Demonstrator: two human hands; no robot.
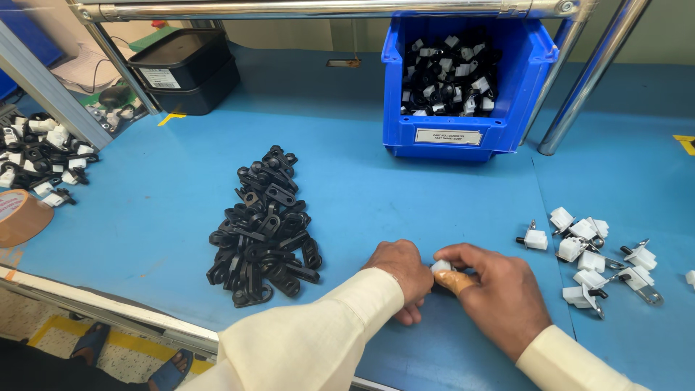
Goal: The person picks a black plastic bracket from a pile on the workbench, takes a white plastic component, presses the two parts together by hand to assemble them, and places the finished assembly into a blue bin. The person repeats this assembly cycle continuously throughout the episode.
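Head view: both hands (449,279) pinched around one small, blocky white clip (440,266).

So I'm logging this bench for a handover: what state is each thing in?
Left hand: closed on the small white part.
Right hand: pinching the same part.
Black clips: loose heap on the mat.
White clips: scattered at right.
Blue bin: open, filled with parts.
Black trays: stacked.

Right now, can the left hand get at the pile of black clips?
Probably yes: the left hand sits just right of the black clips, with only bare blue mat between, though it's busy pinching a small white part.
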